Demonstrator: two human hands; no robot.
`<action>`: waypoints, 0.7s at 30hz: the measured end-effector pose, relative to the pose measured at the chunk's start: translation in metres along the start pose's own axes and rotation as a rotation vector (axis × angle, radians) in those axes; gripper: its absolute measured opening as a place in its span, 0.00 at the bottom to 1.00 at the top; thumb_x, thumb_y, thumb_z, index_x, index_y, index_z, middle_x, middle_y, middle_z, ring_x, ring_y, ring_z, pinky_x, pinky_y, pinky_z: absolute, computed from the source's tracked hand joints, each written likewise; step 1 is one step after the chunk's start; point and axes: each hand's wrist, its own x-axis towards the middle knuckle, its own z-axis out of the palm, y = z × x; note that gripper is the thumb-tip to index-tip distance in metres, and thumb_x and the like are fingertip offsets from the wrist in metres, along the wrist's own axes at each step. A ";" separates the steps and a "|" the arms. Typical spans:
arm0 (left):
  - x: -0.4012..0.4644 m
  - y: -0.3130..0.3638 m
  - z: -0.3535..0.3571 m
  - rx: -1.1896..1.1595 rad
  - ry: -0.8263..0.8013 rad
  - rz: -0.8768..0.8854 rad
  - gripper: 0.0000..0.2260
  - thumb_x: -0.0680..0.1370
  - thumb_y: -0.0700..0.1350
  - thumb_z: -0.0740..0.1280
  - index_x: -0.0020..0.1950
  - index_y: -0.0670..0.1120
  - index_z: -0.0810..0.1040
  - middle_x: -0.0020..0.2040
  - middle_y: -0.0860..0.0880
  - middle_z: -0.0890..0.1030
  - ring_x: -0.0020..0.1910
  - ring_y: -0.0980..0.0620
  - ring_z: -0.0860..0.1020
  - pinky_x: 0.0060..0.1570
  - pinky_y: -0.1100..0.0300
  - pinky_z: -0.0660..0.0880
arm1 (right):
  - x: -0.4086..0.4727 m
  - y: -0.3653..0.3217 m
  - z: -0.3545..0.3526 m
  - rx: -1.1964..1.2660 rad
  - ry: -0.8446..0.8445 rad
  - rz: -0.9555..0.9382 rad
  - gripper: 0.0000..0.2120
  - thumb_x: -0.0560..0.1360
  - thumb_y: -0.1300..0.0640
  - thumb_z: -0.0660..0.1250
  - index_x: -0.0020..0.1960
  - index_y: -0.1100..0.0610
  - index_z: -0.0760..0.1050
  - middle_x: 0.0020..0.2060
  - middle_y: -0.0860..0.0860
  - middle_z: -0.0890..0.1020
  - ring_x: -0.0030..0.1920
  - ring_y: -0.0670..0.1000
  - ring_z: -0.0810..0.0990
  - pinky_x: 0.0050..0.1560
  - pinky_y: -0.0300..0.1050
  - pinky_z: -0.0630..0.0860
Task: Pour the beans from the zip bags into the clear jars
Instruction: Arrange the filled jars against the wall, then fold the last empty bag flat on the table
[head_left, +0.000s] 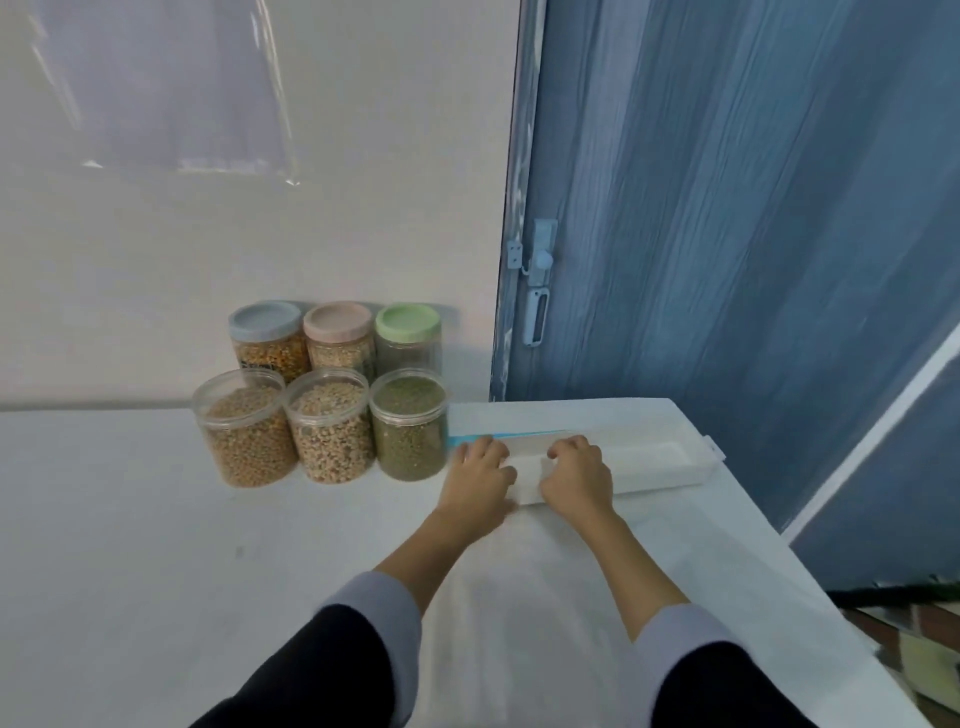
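Both hands (530, 475) on white tray (660, 460), 3 jars (332, 426) full

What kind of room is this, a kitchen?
Probably a home pantry or storage corner, not clearly a kitchen: clear jars of beans stand on a white-covered table against a plain wall, beside a blue door with a latch.

Dark sleeves (332, 670), pale lilac cuffs (384, 597)

Single head view — forward and down, close over table (156, 519).
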 end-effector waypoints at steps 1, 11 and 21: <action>0.003 0.000 0.001 0.020 -0.006 -0.041 0.16 0.78 0.51 0.63 0.63 0.45 0.76 0.67 0.46 0.69 0.70 0.45 0.61 0.67 0.52 0.59 | 0.001 0.000 -0.002 -0.002 -0.005 0.006 0.16 0.74 0.63 0.63 0.62 0.59 0.73 0.63 0.54 0.71 0.62 0.56 0.69 0.61 0.47 0.69; 0.050 -0.017 -0.005 0.059 -0.034 -0.243 0.12 0.81 0.42 0.56 0.61 0.42 0.74 0.60 0.43 0.74 0.62 0.44 0.70 0.68 0.51 0.61 | 0.004 0.029 -0.024 -0.014 0.038 0.318 0.20 0.76 0.55 0.66 0.66 0.57 0.66 0.67 0.55 0.64 0.67 0.57 0.64 0.64 0.51 0.66; 0.069 -0.017 -0.002 0.135 -0.112 -0.321 0.15 0.79 0.34 0.54 0.63 0.42 0.71 0.61 0.42 0.74 0.64 0.41 0.70 0.73 0.47 0.52 | 0.006 0.051 -0.014 -0.111 -0.240 0.277 0.26 0.78 0.58 0.59 0.74 0.53 0.56 0.75 0.55 0.49 0.71 0.58 0.58 0.67 0.54 0.64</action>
